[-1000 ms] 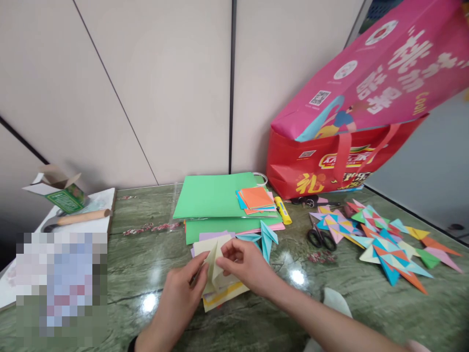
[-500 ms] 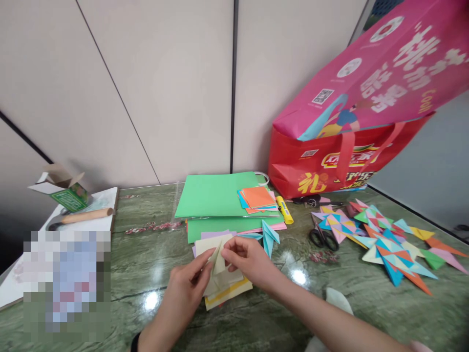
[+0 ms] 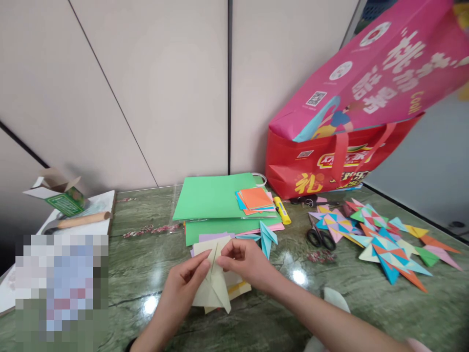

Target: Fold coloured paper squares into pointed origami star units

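Note:
Between my two hands is a partly folded cream sheet of origami paper (image 3: pixel 214 288), its creased flaps facing me and a pointed corner hanging down. My left hand (image 3: pixel 188 278) pinches its left edge between thumb and fingers. Thumb and curled fingers of my right hand (image 3: pixel 244 259) grip the upper right edge near the central crease. Beneath it lie loose cream, yellow and lilac sheets (image 3: pixel 242 289), partly covered. A folded light blue paper piece (image 3: pixel 268 239) rests just beyond my right hand.
Green paper (image 3: pixel 210 198) lies behind, topped by small coloured squares (image 3: pixel 256 199). A yellow glue stick (image 3: pixel 282 210), scissors (image 3: pixel 320 238) and folded paper stars (image 3: pixel 392 252) are to the right. Behind them stand shopping bags (image 3: pixel 289 171). A hammer-like tool (image 3: pixel 82 221) and an open box (image 3: pixel 68 200) are left.
The cream paper has turned from nearly edge-on to show its folded face, with a corner now pointing down. Both hands keep their pinch, and the view has shifted slightly.

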{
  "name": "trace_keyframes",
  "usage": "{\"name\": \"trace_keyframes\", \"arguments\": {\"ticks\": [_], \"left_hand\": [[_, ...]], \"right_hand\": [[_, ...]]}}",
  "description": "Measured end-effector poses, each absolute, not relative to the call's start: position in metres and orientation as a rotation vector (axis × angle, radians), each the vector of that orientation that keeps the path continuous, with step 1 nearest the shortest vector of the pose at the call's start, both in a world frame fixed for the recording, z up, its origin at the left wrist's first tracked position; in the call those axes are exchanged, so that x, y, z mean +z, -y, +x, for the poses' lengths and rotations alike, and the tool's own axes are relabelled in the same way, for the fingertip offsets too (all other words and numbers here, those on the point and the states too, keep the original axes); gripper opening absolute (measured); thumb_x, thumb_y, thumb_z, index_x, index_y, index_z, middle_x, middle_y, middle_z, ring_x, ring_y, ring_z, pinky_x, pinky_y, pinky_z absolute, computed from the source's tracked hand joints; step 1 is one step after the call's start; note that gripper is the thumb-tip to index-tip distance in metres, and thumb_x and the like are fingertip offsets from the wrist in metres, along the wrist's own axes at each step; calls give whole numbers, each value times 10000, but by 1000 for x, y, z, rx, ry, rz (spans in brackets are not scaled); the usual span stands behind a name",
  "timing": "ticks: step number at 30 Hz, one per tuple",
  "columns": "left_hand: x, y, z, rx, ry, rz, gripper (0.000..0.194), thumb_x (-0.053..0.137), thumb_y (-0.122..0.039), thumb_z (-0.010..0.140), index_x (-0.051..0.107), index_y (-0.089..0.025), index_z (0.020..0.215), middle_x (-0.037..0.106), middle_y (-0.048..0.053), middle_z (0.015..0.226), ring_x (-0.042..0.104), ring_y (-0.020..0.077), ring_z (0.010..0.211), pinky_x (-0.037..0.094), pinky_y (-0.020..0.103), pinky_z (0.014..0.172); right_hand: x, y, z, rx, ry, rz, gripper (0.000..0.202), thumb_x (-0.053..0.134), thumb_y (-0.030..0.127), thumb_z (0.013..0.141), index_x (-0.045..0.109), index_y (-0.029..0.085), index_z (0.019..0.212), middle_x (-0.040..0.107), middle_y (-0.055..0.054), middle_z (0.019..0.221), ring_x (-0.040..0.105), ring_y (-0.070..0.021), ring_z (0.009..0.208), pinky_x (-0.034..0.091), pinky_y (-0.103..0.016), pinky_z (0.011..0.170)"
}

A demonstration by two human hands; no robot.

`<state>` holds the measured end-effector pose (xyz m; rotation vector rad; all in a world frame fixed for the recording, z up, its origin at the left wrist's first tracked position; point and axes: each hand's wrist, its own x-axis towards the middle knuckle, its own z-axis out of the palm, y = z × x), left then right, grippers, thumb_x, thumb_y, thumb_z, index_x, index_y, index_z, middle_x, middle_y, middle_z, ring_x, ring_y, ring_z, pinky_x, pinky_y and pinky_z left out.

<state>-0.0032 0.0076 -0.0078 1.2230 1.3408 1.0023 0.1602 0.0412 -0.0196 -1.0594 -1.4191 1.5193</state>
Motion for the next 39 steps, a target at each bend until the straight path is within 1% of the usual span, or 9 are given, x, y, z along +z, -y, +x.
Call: {"name": "trace_keyframes", "arguments": {"ticks": [2,5,9,11,16,24,30,36,39], "left_hand": [[-7,-7,-4,994,-1319,1144,341,624,-422,712,723,-203,954,729,42,794,597,188,721,468,247,610],[-5,-7,-4,964,-1253,963,401,640,-425,706,687,-190,1029,730,54,770,605,177,679,471,251,594],[-4,-9,-3,932,-1176,898,437,695,-361,670,654,-185,1068,725,53,777,612,162,656,485,265,609],[-4,-10,-3,941,-1190,928,404,694,-358,665,669,-179,1027,722,51,772,614,169,657,495,280,606],[-5,-10,-3,1091,-1394,1131,292,724,-323,589,706,-163,833,701,27,682,599,157,600,480,237,529],[-8,-8,-3,1193,-1535,1410,212,675,-276,623,626,-175,804,621,-11,624,583,144,544,467,223,478],[-11,-8,-3,1209,-1476,1366,168,680,-275,628,545,-189,682,562,-44,599,552,118,501,465,205,449],[-14,-7,-5,1133,-1499,1397,174,669,-283,654,564,-181,748,569,-36,577,564,133,494,482,229,462],[-14,-8,-4,1214,-1421,1373,165,669,-260,651,550,-186,738,582,-14,734,596,130,513,507,247,478]], "right_hand": [[-19,-41,160,1573,1367,-1049,323,718,426,588,551,152,630,559,14,589,520,-102,533,428,-244,546],[-18,-40,160,1593,1348,-1048,346,729,447,566,555,153,624,563,17,576,520,-99,517,428,-243,532],[-17,-40,160,1533,1415,-1050,291,722,388,594,560,151,637,554,23,588,496,-89,517,405,-230,522],[-16,-40,161,1504,1435,-1042,245,712,338,613,556,155,662,556,25,609,494,-89,535,400,-222,525],[-15,-39,161,1402,1497,-1061,152,668,271,659,563,161,665,578,9,650,517,-105,593,419,-229,570],[-15,-29,156,1363,1551,-1057,79,657,183,639,607,157,695,611,-8,678,561,-123,607,471,-239,577],[-14,-25,155,1204,1625,-996,73,635,159,680,667,160,746,612,-39,766,583,-143,692,498,-239,590],[-11,-23,154,1128,1653,-941,54,636,160,707,680,182,731,600,-35,747,572,-146,702,483,-226,564],[-12,-23,154,1087,1664,-929,64,642,153,710,688,184,742,603,-37,748,574,-144,696,476,-221,561]]}}
